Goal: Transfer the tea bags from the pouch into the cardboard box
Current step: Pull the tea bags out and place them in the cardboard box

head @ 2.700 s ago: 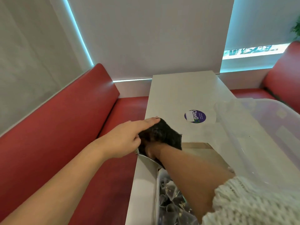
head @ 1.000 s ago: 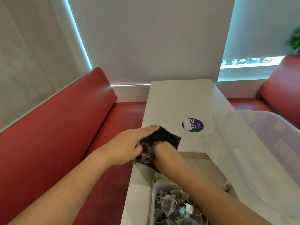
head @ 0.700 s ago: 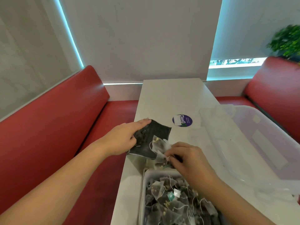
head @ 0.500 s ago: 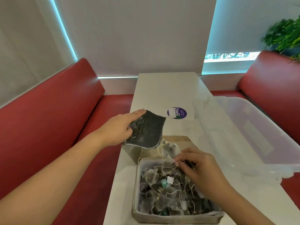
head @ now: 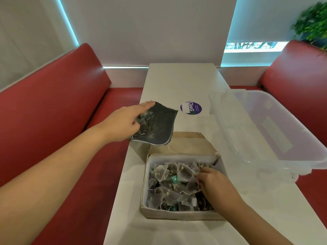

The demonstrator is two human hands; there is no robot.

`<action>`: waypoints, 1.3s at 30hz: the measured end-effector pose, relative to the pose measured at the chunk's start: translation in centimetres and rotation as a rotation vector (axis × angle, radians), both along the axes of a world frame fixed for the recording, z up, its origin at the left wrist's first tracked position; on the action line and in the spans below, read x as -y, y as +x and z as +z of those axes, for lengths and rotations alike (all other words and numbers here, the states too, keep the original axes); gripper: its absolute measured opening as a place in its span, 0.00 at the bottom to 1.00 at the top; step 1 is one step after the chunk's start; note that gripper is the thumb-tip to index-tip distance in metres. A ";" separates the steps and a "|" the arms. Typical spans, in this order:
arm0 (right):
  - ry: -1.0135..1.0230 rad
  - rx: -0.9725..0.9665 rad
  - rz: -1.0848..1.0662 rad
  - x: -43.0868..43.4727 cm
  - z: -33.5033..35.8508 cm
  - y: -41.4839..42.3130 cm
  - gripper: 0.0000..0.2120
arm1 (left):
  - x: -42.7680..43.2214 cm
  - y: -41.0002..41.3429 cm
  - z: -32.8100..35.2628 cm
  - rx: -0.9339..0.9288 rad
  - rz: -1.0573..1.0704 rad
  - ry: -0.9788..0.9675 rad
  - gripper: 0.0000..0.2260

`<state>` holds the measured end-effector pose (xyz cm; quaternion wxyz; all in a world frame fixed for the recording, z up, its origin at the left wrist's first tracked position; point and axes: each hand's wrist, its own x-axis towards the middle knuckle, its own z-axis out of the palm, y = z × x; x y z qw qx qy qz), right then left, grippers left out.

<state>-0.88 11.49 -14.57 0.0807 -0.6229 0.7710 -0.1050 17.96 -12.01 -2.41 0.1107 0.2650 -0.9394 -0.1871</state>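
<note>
My left hand (head: 122, 123) holds a dark grey pouch (head: 157, 126) above the table's left edge, its mouth facing me, with a few tea bags showing inside. Just in front of it stands an open cardboard box (head: 178, 213) with a white lining, holding several pyramid tea bags (head: 169, 184). My right hand (head: 215, 182) rests inside the box at its right side, fingers curled down among the tea bags. Whether the fingers pinch a bag is hidden.
The narrow white table (head: 182, 82) carries a round purple sticker (head: 191, 108) and a large clear plastic tub (head: 270, 131) on the right. Red benches (head: 53, 112) flank the table. The box's flap (head: 185, 143) lies open behind it.
My right hand pulled out of the pouch with tea bags and moved down into the box. My left hand kept hold of the pouch. The view tilted down, showing the whole box.
</note>
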 end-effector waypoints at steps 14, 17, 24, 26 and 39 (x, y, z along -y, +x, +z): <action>-0.058 0.103 0.066 0.9 5.5 1.1 0.09 | -0.3 0.9 -0.8 -0.191 0.083 -0.089 0.34; -0.299 0.242 0.039 2.0 6.8 1.8 0.06 | -0.7 1.1 -0.6 -0.183 0.061 0.005 0.34; -0.273 -0.108 0.398 9.9 8.5 5.8 0.16 | -0.9 1.9 1.3 -0.088 -0.028 0.105 0.34; -0.075 -0.285 0.361 11.4 8.7 6.1 0.14 | -0.5 2.5 2.2 -0.005 -0.042 0.012 0.32; 0.401 -0.194 0.307 20.1 8.9 6.4 0.27 | 1.1 2.5 2.6 -0.013 0.025 0.092 0.30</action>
